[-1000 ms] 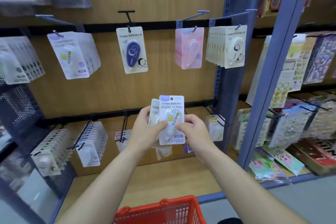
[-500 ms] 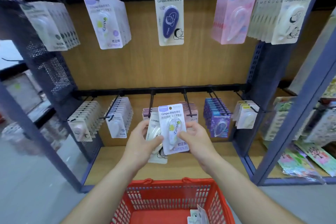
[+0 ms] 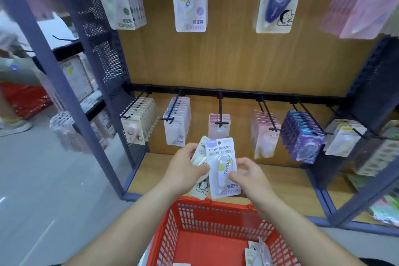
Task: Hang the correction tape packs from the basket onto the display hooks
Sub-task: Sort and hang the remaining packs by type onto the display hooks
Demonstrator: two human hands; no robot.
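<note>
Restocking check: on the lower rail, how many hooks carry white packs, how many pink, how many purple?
White pack stacks: 3
Pink pack stacks: 2
Purple pack stacks: 1
Total: 6

You have a single view, from the camera on your head. It faces the shelf (image 3: pixel 237 60) nearly square-on and tilts down, wide-angle. Your left hand (image 3: pixel 183 170) and right hand (image 3: pixel 248 176), holding packs (image 3: pixel 222 166), sit close at centre; the basket (image 3: pixel 216 203) fills the bottom edge just below them, the rail (image 3: pixel 237 93) farther off.
</note>
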